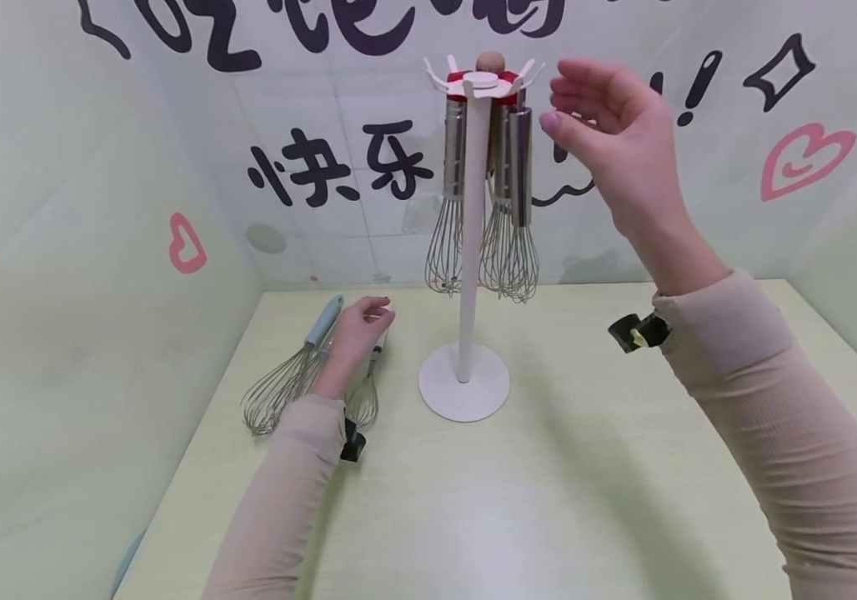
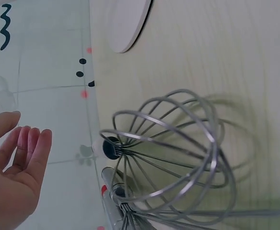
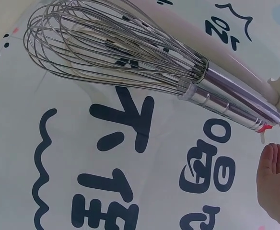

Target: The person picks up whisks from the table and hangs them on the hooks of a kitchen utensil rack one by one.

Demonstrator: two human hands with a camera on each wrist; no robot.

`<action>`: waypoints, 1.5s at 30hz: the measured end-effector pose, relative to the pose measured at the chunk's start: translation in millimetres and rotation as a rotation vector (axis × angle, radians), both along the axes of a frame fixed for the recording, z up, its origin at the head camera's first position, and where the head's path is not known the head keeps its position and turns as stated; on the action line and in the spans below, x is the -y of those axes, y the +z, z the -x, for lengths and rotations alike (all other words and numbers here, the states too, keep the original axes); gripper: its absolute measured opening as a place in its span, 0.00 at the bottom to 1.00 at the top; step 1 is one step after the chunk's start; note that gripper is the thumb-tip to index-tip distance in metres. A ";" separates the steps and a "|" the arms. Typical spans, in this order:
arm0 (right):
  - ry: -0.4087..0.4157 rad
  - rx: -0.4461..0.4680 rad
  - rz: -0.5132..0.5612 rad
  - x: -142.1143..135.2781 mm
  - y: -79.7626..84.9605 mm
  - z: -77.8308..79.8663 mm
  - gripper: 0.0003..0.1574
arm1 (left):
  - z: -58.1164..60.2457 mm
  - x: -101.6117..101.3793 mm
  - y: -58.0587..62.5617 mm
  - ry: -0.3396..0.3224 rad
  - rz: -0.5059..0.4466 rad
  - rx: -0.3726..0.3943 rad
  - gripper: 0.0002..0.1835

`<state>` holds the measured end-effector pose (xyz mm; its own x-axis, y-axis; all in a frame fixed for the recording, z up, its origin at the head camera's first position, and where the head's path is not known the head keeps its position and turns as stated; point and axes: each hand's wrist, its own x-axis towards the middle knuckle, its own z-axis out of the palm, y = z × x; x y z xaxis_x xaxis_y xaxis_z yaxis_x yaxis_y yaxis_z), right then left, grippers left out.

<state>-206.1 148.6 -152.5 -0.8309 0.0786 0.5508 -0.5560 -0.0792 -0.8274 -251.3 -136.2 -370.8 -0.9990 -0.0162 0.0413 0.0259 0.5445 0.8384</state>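
Note:
Several whisks hang from the hooks of a white stand (image 1: 468, 321); a steel-handled whisk (image 1: 521, 167) is on its right side. My right hand (image 1: 627, 137) is raised beside the hooks, fingers loosely bent, holding nothing and apart from the hanging whisks. In the right wrist view two steel handles hang close together, one with a red end (image 3: 265, 127). Above the left of the table, my left hand (image 1: 357, 333) is empty with relaxed fingers. Under and beside it lie a blue-handled whisk (image 1: 323, 321) and a smaller whisk (image 1: 363, 400), both partly hidden by that arm.
The stand's round white base (image 1: 436, 385) rests on the pale wooden table (image 1: 548, 500). Behind it hangs a white backdrop (image 1: 398, 225) with black lettering and pink hearts. A pale curtain-like wall (image 1: 83, 333) borders the left side.

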 end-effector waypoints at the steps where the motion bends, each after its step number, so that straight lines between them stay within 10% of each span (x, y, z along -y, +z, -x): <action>1: 0.003 -0.003 0.001 1.1 1.0 0.5 0.27 | 0.1 0.6 -1.4 0.002 0.003 -0.001 0.20; 45: -0.066 -0.068 0.105 34.4 2.5 15.0 0.19 | 11.5 11.7 -42.9 0.033 0.195 0.126 0.31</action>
